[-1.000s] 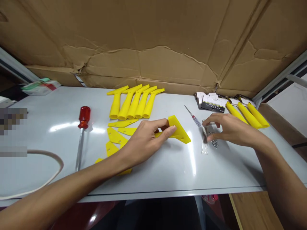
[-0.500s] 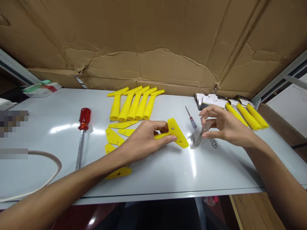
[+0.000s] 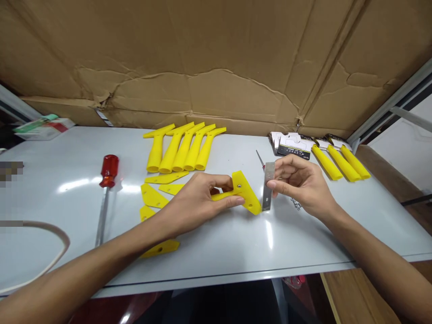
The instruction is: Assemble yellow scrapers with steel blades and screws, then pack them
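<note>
My left hand (image 3: pixel 202 200) is closed around the grip of a yellow plastic scraper handle (image 3: pixel 247 197), whose wide head points right and shows a metal fastener in one hole. Between the thumb and fingers of my right hand (image 3: pixel 302 184) is a flat metal scraper blade (image 3: pixel 267 195), held upright just right of the head. A narrow gap seems to separate blade and head. Small screws (image 3: pixel 296 204) lie on the table, partly behind my right hand. The blade and right hand cover most of a small screwdriver (image 3: pixel 259 157).
Several yellow handles (image 3: pixel 171 150) stand in a row at the back, with loose yellow plates (image 3: pixel 153 196) before them. A red-handled screwdriver (image 3: pixel 110 171) lies left. Packaged yellow scrapers (image 3: pixel 326 162) lie back right. Cardboard (image 3: pixel 202 99) walls the rear; a white cable (image 3: pixel 64 236) curves at left.
My right hand has moved left and turned the blade upright, bringing it close to the scraper head. My left hand keeps its hold. The view has shifted slightly.
</note>
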Motion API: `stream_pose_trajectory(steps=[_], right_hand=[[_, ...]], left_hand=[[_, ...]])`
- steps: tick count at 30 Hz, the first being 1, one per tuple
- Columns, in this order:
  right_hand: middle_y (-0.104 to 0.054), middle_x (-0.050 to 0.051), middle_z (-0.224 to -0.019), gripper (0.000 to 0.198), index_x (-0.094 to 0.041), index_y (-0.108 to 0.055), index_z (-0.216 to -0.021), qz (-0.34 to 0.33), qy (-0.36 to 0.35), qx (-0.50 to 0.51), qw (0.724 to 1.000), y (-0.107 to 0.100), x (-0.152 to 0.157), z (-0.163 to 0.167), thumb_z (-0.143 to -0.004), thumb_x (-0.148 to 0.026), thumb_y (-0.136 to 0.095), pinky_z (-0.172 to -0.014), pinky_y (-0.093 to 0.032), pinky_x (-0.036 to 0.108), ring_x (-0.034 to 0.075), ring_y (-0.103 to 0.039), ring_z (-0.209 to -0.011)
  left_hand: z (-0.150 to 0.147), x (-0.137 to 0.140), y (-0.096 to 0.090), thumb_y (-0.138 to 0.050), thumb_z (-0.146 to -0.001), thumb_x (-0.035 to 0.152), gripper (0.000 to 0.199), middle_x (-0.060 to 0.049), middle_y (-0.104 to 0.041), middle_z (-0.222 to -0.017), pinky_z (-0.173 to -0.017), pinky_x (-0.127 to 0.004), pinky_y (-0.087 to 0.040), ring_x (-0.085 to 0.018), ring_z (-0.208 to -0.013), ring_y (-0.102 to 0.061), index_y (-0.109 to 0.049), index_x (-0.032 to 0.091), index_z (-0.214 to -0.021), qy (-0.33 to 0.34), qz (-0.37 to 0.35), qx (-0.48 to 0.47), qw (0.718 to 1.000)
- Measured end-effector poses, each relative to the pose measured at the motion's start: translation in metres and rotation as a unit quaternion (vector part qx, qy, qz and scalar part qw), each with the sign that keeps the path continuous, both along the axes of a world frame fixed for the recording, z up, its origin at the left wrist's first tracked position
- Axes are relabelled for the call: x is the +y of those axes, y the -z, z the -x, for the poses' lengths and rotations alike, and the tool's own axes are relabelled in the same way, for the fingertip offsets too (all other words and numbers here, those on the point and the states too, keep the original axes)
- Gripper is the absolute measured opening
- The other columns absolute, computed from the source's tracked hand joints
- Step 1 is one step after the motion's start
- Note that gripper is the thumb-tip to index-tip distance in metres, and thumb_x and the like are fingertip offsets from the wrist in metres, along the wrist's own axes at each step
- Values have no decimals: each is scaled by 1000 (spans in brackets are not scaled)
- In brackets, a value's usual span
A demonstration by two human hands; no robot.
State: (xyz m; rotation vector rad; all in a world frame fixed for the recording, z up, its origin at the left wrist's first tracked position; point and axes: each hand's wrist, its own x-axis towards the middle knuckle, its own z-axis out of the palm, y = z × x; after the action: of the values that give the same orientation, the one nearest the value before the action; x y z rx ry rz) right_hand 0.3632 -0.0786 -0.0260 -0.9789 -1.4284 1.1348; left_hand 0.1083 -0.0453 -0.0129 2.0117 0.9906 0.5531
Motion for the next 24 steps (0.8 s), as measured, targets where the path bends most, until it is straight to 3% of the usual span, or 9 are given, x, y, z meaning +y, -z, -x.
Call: stream_pose_trajectory(steps=[6,18,24], right_hand=[[-73,0,-86,39,-21,-68,-100,-17,10,-16,1000,2,-1,2,-75,-36,-94,-64,-64,29,14,-70,-70],[-74,-1,-85,37,-21,-68,-101,-17,4,-17,1000,6,-4,5,-75,-29,-94,-61,-62,27,13,-70,-65],[-75,1,-87,27,-22,-74,-106,-40,32,-80,995,13,-11,19,-83,-31,-86,-62,-65,28,15,-72,-71]], left_hand=[[0,-1,-1,-70,-88,41,23,0,-78,-86,-72,-26,-49,-17,-80,-68,-80,21,-92,13,10,3,1000],[0,-2,2,-71,-88,42,25,0,-78,-86,-71,-26,-45,-16,-78,-65,-81,19,-92,13,9,8,1000],[-1,-4,6,-70,-90,38,24,-3,-80,-91,-75,-27,-48,-19,-83,-68,-79,16,-92,34,17,0,999]])
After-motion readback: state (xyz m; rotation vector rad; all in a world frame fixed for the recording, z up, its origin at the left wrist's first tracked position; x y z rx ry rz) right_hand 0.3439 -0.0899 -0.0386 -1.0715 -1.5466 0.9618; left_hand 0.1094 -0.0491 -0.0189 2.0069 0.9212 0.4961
